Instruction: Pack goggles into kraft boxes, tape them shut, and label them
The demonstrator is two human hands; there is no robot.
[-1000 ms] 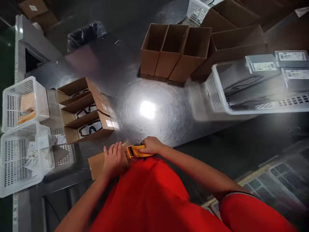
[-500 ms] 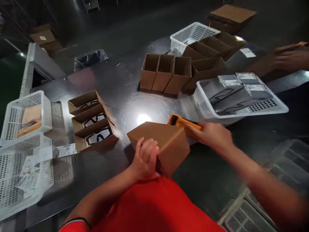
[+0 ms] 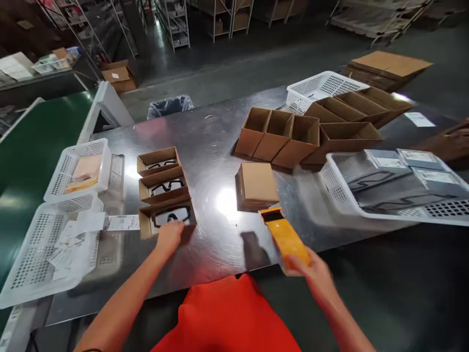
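My right hand [image 3: 308, 264] is wrapped around an orange tape dispenser [image 3: 286, 237], its front end just below a closed cardboard box [image 3: 258, 183] on the metal table. The closed box stands apart from both hands. My left hand [image 3: 170, 239] is at the near wall of the front open cardboard box [image 3: 146, 225], its fingers closed over the edge. Inside that box lies a white pack with a black outline printed on it [image 3: 172, 215]. Two more open boxes [image 3: 161, 183] stand directly behind it with similar contents.
Left are white baskets, one with brown and yellow packets [image 3: 106, 146], another with paper slips [image 3: 91, 205]. Several open boxes [image 3: 278, 137] stand at the back right, near a basket of dark packages [image 3: 337, 190]. Another person's hand [image 3: 459, 142] shows at the right edge.
My left hand has let go of the closed box, now on the table, and moved left to the front open box. The tape dispenser has come away from the closed box. The view has shifted.
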